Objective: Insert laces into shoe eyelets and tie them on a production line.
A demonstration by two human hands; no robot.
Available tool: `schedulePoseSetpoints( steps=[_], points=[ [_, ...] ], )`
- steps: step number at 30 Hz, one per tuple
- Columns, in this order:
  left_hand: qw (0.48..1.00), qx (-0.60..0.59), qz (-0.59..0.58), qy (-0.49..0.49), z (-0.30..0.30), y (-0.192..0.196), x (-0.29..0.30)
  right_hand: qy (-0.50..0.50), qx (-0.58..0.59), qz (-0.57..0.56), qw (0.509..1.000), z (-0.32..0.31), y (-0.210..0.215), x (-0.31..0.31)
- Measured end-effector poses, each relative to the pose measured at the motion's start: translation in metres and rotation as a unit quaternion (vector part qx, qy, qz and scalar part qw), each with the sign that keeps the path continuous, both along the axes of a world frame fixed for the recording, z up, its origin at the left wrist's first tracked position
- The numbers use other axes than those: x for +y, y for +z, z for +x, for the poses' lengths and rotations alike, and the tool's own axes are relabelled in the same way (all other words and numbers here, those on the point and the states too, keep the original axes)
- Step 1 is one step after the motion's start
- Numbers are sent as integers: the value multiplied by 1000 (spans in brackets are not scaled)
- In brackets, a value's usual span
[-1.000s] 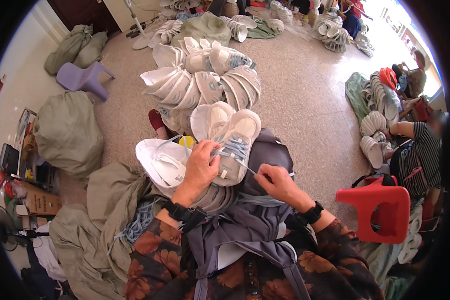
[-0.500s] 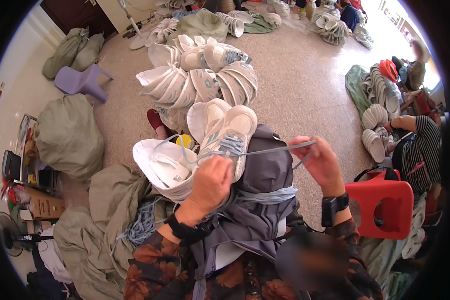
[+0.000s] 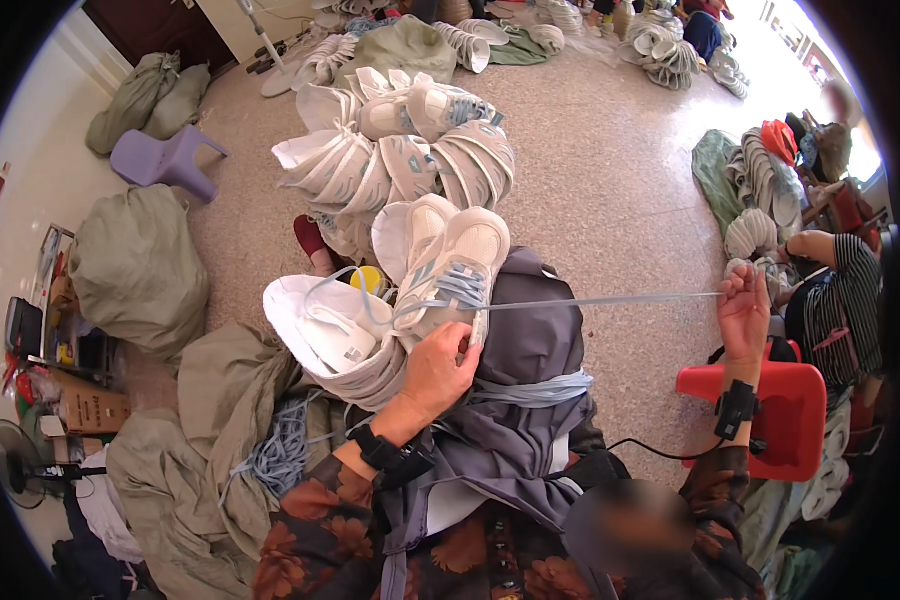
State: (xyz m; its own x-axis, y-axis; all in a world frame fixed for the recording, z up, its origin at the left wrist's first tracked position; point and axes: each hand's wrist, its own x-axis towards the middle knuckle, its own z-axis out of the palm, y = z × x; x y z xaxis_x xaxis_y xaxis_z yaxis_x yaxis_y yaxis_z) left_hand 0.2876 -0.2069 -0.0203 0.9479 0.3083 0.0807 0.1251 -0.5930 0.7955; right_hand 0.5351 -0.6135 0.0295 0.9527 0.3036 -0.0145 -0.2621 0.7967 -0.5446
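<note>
A white and grey shoe upper (image 3: 475, 238) rests on my lap, its blue-grey laces threaded through the eyelets. My left hand (image 3: 435, 375) grips the lower edge of this upper, thumb and fingers closed on it. Far out to the right, my right hand (image 3: 745, 315) pinches the end of a blue-grey shoelace (image 3: 620, 299), pulled taut and nearly level from the eyelets. Another length of lace loops loosely to the left, over a white upper (image 3: 295, 310) lying beside the first. A bundle of blue laces (image 3: 538, 391) lies across the dark apron (image 3: 530, 325) on my thigh.
A long stack of shoe uppers (image 3: 395, 165) stands ahead. Loose laces (image 3: 280, 450) lie on green cloth (image 3: 200, 440) at left. A red stool (image 3: 795, 425) is near my right arm; a co-worker in a striped top (image 3: 855, 290) sits beyond. Left stands a purple stool (image 3: 165, 160).
My right hand has moved far to the right, drawing the lace out long and straight. My left hand has shifted slightly down and right, from the lace area to the upper's edge.
</note>
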Motion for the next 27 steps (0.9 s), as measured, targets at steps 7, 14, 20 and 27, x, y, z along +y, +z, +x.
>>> schedulePoseSetpoints(
  steps=[7, 14, 20, 27],
  points=[
    [995, 2, -95, 6, 7, 13, -5, -53, 50, -172, 982, 4, -40, 6],
    [994, 6, -105, 3, 3, 2, 0, 349, 4, -361, 865, -100, -28, 181],
    [993, 16, -116, -2, 1, 7, 0, 419, -72, -350, 835, -121, -31, 223],
    [985, -7, -171, 21, -6, 6, 1, 356, -73, -408, 838, -125, -43, 227]
  ],
)
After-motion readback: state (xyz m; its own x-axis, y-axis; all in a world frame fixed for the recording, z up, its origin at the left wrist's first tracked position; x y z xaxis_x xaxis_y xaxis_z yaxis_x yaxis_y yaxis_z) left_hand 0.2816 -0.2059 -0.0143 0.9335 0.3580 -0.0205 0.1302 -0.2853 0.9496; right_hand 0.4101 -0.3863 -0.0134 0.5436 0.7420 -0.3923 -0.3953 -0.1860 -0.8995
